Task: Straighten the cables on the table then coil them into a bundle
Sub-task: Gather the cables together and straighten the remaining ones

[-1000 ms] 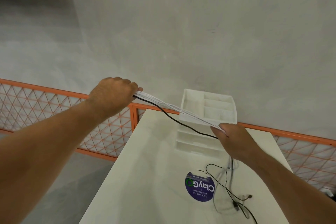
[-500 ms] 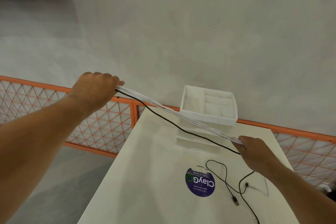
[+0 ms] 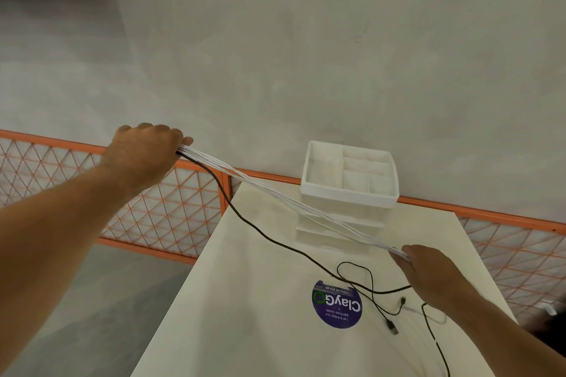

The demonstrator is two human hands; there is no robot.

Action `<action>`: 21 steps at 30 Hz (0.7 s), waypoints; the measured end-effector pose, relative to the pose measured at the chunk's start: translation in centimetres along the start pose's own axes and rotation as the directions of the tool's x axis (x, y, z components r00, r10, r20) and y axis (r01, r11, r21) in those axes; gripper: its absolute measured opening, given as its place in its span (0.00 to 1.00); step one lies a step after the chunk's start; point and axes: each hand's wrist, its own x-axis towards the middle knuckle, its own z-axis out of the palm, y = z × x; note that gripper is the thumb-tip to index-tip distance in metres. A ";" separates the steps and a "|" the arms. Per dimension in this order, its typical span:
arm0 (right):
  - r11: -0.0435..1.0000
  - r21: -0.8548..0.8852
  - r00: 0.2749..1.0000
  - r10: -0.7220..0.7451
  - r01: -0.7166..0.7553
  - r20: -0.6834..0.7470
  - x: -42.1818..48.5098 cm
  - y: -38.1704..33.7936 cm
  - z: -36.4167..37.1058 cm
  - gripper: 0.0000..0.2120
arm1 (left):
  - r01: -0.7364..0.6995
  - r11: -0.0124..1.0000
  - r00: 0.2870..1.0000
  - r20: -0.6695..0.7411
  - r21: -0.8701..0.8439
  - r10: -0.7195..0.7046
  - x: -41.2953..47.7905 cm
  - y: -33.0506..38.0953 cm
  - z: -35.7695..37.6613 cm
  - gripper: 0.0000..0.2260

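Observation:
Several white cables [image 3: 294, 202] run taut in a straight bundle between my two hands, above the white table [image 3: 245, 300]. My left hand [image 3: 144, 153] is raised off the table's left edge and is closed on one end of them. My right hand [image 3: 428, 275] grips the other end low over the table's right side. A black cable [image 3: 254, 226] also leaves my left hand, sags down to the tabletop and ends in loose loops with plugs [image 3: 392, 326] beside my right hand.
A white compartment organiser [image 3: 349, 193] stands at the table's far edge, just behind the stretched cables. A round purple sticker [image 3: 337, 304] lies on the tabletop. An orange mesh fence [image 3: 171, 208] runs behind the table along a grey wall.
My hands have moved apart: the left went up and to the left, the right down and to the right. The white cables are drawn out longer and the black cable's loops have spread.

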 end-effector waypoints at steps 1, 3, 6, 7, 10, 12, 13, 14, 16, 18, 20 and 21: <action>0.999 -0.051 1.000 0.008 -0.008 0.002 -0.1 0.1 0.0 0.18 | 0.000 1.000 1.000 -0.003 -0.005 0.000 0.0 -0.1 0.0 0.16; 0.992 -0.120 0.999 0.033 -0.033 -0.003 -0.3 0.3 0.1 0.18 | -0.013 1.000 1.000 -0.026 -0.012 0.013 0.0 -0.3 0.0 0.17; 0.981 -0.176 0.997 0.082 -0.083 -0.016 -0.7 0.5 0.2 0.18 | -0.060 0.998 0.995 -0.084 -0.010 0.059 0.3 -0.1 -0.1 0.19; 0.979 -0.182 0.995 0.095 -0.097 -0.015 -0.7 0.6 0.2 0.17 | -0.066 0.998 0.994 -0.093 -0.009 0.064 0.4 0.0 -0.2 0.19; 0.974 -0.193 0.993 0.117 -0.118 -0.017 -0.7 0.9 0.2 0.17 | -0.082 0.997 0.992 -0.097 0.005 0.082 0.6 0.1 -0.3 0.20; 0.969 -0.211 0.992 0.125 -0.126 -0.019 -0.6 1.2 0.3 0.18 | -0.089 0.996 0.992 -0.092 0.009 0.090 0.7 0.2 -0.4 0.20; 0.967 -0.219 0.991 0.130 -0.132 -0.023 -0.6 1.2 0.4 0.19 | -0.091 0.996 0.992 -0.090 0.006 0.091 0.7 0.3 -0.5 0.19; 0.965 -0.222 0.990 0.135 -0.138 -0.028 -0.7 1.2 0.4 0.19 | -0.093 0.996 0.992 -0.089 0.001 0.093 0.8 0.5 -0.6 0.19; 0.962 -0.231 0.989 0.145 -0.146 -0.022 -0.9 1.1 0.7 0.19 | -0.102 0.995 0.991 -0.090 -0.014 0.100 0.9 0.8 -0.9 0.18; 0.960 -0.224 0.984 0.176 -0.170 0.006 -1.2 1.1 0.8 0.19 | -0.107 0.994 0.991 -0.089 -0.023 0.104 1.0 1.2 -1.1 0.18; 0.959 -0.196 0.976 0.215 -0.205 0.030 -1.4 1.1 1.2 0.19 | -0.103 0.994 0.992 -0.083 -0.027 0.100 1.1 1.5 -1.1 0.18; 0.957 -0.188 0.972 0.232 -0.221 0.038 -1.4 1.1 1.4 0.19 | -0.099 0.995 0.992 -0.080 -0.031 0.096 1.1 1.6 -1.1 0.18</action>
